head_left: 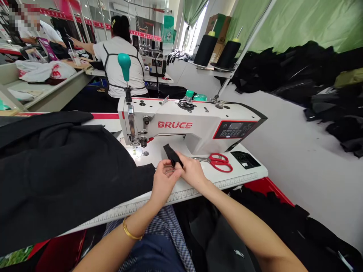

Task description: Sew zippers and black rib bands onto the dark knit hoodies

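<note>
Both hands meet over the front of a white sewing machine (176,126). My right hand (193,172) is closed around a small strip of black fabric (171,153), whose free end points up and to the left. Fingers bent, my left hand (166,179) pinches at the lower end of the same strip, touching my right hand. Just left of my left hand, a large black cloth (70,173) covers the left of the table. Red-handled scissors (219,162) lie on the machine bed to the right of my hands.
A ruler strip (184,194) runs along the table's front edge. Two black thread cones (205,49) stand behind the machine. Black fabric piles (272,75) lie at the right. Ahead, a person in a white shirt (120,64) sits facing away; another person is at the far left.
</note>
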The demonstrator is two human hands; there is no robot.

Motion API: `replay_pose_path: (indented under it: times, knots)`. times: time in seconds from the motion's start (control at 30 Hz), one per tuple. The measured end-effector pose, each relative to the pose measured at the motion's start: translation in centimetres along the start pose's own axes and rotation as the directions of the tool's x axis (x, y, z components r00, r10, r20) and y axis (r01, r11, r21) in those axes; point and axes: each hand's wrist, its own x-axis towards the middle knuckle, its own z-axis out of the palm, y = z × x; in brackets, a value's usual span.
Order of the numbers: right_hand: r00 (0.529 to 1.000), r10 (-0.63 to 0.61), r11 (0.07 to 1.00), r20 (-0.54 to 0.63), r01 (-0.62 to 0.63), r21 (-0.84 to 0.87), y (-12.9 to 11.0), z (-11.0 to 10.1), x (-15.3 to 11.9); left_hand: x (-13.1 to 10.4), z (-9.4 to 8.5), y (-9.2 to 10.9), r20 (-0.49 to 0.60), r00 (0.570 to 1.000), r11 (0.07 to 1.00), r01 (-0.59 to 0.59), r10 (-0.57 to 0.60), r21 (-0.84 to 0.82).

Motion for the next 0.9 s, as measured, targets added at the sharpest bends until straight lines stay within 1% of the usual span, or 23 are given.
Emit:
replay_pose_path:
  times: [0.07,0.13,0.23,0.33,0.5,0.67,0.8,0.9]
  knots:
    - [0.999,-0.031,0.999,0.016,0.031,-0.038,-0.5,0.2,-0.4,0.4,-0.1,0.1,-0.052,0.998,0.999,-0.034,0.034,0.009]
    - [0.999,-0.049,0.998,0.01,0.049,-0.033,-0.8,0.4,-0.8,0.5,-0.3,0.0,-0.085,0.994,0.997,-0.063,0.067,0.046]
    - [0.999,-0.046,0.999,0.014,0.046,0.009,-1.0,0.7,-1.1,0.7,-0.8,-0.6,-0.119,0.989,0.991,-0.073,0.086,0.114]
    - [0.999,-0.025,0.996,0.03,0.022,0.084,-1.0,1.3,-1.1,1.2,-1.3,-1.2,-0.142,0.987,0.986,-0.059,0.081,0.154]
    - [0.999,0.039,0.968,-0.004,-0.037,0.25,-0.7,2.4,-0.8,1.8,-1.8,-1.7,-0.142,0.986,0.985,-0.063,0.086,0.162]
    - [0.993,0.1,0.947,-0.054,-0.078,0.312,-0.7,3.2,-0.9,2.0,-2.4,-1.7,-0.13,0.988,0.984,-0.058,0.081,0.169]
    - [0.989,0.138,0.923,-0.044,-0.112,0.367,-0.8,3.3,-1.0,2.1,-2.7,-1.8,-0.123,0.991,0.988,-0.039,0.058,0.146]
    - [0.989,0.137,0.901,-0.059,-0.1,0.422,-0.8,3.3,-0.9,1.9,-2.7,-1.9,-0.115,0.993,0.992,-0.019,0.033,0.121]
